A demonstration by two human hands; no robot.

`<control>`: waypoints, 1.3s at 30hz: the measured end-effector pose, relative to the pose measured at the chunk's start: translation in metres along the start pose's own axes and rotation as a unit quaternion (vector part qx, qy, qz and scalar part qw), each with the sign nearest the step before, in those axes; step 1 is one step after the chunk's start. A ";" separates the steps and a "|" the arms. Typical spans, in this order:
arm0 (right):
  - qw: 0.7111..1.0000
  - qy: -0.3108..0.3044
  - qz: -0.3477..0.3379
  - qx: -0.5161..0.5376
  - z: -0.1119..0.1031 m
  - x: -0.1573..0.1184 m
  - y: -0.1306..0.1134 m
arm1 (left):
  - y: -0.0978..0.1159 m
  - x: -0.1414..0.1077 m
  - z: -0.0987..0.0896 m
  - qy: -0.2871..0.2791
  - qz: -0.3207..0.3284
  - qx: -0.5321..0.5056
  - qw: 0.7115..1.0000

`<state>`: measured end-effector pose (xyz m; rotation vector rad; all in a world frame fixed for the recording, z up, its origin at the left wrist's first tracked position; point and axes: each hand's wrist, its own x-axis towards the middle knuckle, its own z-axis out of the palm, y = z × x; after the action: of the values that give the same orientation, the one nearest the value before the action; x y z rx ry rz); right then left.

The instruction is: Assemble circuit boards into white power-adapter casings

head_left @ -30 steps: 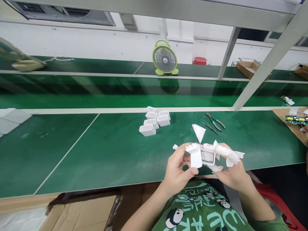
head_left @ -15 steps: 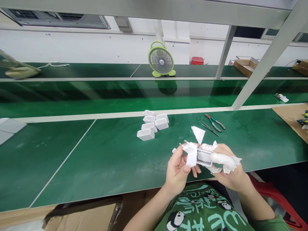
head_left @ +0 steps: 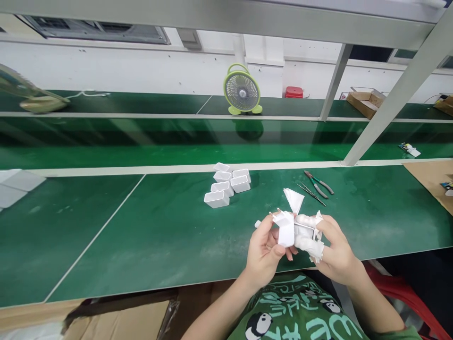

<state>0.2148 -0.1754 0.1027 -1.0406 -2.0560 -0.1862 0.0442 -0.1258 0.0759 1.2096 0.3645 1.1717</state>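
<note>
My left hand (head_left: pixel 264 257) is closed on a white plug piece (head_left: pixel 286 233) with two metal pins pointing up and left. Against its right side is an open white plug-adapter casing (head_left: pixel 303 230), its rim towards me. White wraps cover the fingertips of my right hand (head_left: pixel 338 252), which grips this casing from the right. Whether the two parts are joined is hidden by the fingers. Just beyond my hands lies a folded white triangular piece (head_left: pixel 294 200). A small white bit (head_left: pixel 257 224) shows beside my left fingers.
Several white open casings (head_left: pixel 216 199) stand grouped on the green bench (head_left: pixel 159 245). Pliers (head_left: pixel 319 185) and tweezers (head_left: pixel 311 193) lie farther right. A green fan (head_left: pixel 242 90) stands behind the bench, a slanted shelf post (head_left: pixel 385 94) at right, and cardboard (head_left: pixel 430 174) at the right edge.
My right hand's wrapped fingers have shifted left and closed around the casing, nearer the plug piece. My left hand keeps its hold. The whole view has shifted slightly.
</note>
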 end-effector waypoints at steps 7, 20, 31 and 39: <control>0.999 -0.008 0.026 0.018 0.005 -0.006 0.004 | -0.005 0.003 -0.001 -0.003 -0.010 -0.016 1.000; 0.982 0.055 0.176 0.043 0.025 -0.005 0.025 | -0.008 0.048 -0.015 0.035 -0.105 0.114 0.987; 0.951 -0.002 0.309 -0.028 0.109 0.056 0.237 | -0.042 0.068 -0.082 0.096 0.037 0.471 0.876; 0.950 -0.015 0.302 -0.073 0.164 0.075 0.304 | -0.050 0.076 -0.094 0.075 0.073 0.600 0.793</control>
<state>0.3138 0.1421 -0.0165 -1.7190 -1.6721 -0.0051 0.0299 -0.0072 0.0233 2.2629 1.2863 1.1535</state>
